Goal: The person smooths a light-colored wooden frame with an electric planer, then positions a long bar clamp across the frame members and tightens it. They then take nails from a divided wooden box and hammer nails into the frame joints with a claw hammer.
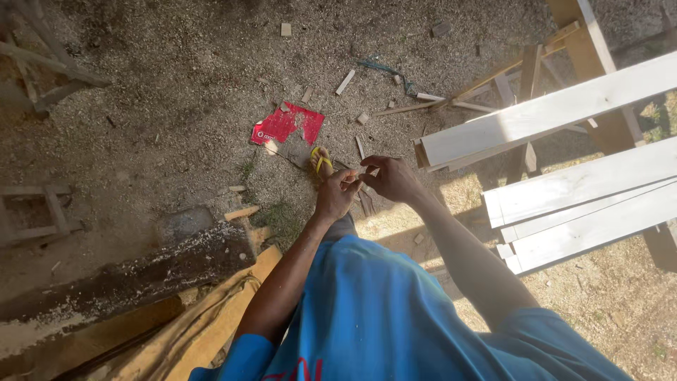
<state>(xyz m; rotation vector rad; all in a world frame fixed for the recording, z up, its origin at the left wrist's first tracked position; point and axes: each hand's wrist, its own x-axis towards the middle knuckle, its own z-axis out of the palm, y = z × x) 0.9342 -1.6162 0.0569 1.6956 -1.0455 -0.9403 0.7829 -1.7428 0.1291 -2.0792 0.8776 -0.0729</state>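
far-left frames: rough wooden frames (35,212) on the ground at left edge, grey, weathered; another at top-left corner, partly cut off.
near-left plank: dark plank (134,279) dusted w/ sawdust, lying slantwise; tan boards (211,310) just below it, near the person's left arm.
red package: flattened red wrapper (288,124), torn, irregular shape, white marks on it; lies on the ground far of the hands, just left of the yellow sandal (321,161).
sandal: yellow straps over a foot, just far-left of left hand.
left hand (336,195): fingers curled in, pinching sth small at the fingertips; can't tell what, too small.
right hand (391,178): fingers bent, tips meeting left hand's tips at the same small thing; both hands touching, held above the ground, centre of view.
shirt: blue shirt (395,317), near edge, fills bottom centre.
scraps: small wood offcuts (345,82) scattered far-centre; blue cord (381,68) beside them.
right boards: pale sawn boards (557,113) stacked across a wooden trestle (599,63), right of the hands, sunlit.
surface: bare ground (176,85) covered in sawdust & chips, outdoors; shade at left, sun patch at right.
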